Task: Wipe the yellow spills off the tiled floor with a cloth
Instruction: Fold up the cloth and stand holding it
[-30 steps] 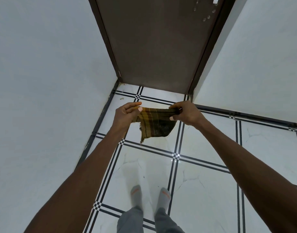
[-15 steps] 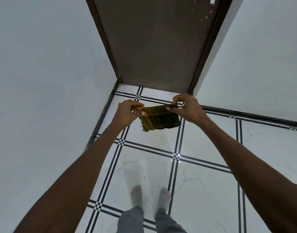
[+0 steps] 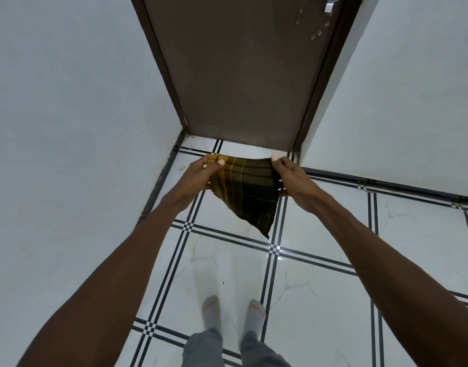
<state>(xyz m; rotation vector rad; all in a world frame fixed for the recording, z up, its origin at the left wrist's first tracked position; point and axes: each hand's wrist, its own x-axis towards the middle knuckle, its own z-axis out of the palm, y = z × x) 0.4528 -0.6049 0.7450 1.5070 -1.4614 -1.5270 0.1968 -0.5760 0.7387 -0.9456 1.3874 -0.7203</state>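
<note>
Yellow and dark checks are showing on the cloth point(image 3: 244, 189) I am holding up over the tiled floor point(image 3: 320, 300), near the door edge; my left hand point(image 3: 201, 172) and right hand point(image 3: 291, 178) are pinching its top corners. I am seeing no spills yet, so I should be folding it flat first.

Door point(image 3: 243, 75): showing no readable text.
Cloth point(image 3: 250, 189): carrying stripes only, seemingly no label or brand.

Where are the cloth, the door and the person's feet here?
cloth point(image 3: 250, 189): head view, middle of the plaid fabric.
door point(image 3: 243, 70): head view, centre of the brown panel.
feet point(image 3: 211, 311): head view, the left grey sock.
</note>
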